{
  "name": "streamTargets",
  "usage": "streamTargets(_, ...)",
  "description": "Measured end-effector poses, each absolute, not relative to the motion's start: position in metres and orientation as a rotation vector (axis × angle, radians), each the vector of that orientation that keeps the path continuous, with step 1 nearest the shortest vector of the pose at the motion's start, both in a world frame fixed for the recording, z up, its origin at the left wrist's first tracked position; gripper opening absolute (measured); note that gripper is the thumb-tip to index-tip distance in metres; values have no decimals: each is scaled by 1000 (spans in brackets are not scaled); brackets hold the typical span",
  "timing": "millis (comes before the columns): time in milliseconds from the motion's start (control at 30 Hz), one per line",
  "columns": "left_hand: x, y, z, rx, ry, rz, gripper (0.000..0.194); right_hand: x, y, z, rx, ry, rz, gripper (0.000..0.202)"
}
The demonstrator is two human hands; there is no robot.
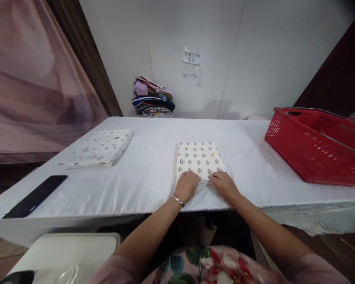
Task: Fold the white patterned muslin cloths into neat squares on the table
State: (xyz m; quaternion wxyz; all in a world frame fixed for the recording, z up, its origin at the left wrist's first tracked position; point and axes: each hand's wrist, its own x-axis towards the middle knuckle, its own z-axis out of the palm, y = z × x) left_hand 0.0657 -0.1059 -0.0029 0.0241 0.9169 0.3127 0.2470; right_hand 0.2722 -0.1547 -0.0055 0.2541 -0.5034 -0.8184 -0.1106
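A folded white cloth with grey mushroom-like prints (199,157) lies flat near the front edge of the white-covered table. My left hand (188,184), with a bracelet at the wrist, rests on its near left corner, fingers bent together over the edge. On the near right part of the same cloth is my right hand (224,185), its fingers closed at the folded edge. A narrow stretch of the layered edge shows between the two hands. Farther left lies another folded white cloth with grey prints (102,148), touched by neither hand.
A red plastic basket (322,154) stands on the right of the table (148,157). At the left front lies a dark flat phone-like object (37,196). A stack of folded fabrics (153,98) sits at the back by the wall. Below left is a white stool-like surface (73,246).
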Motion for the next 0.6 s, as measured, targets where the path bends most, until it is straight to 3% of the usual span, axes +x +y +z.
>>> streamTargets(367,62,-98,17,2734,1057,881,20,265,-166,-8,-1389,-2179,-234,30)
streamTargets(600,61,-101,4,2726,1154,855,21,256,-138,24,-1394,-2028,-16,22)
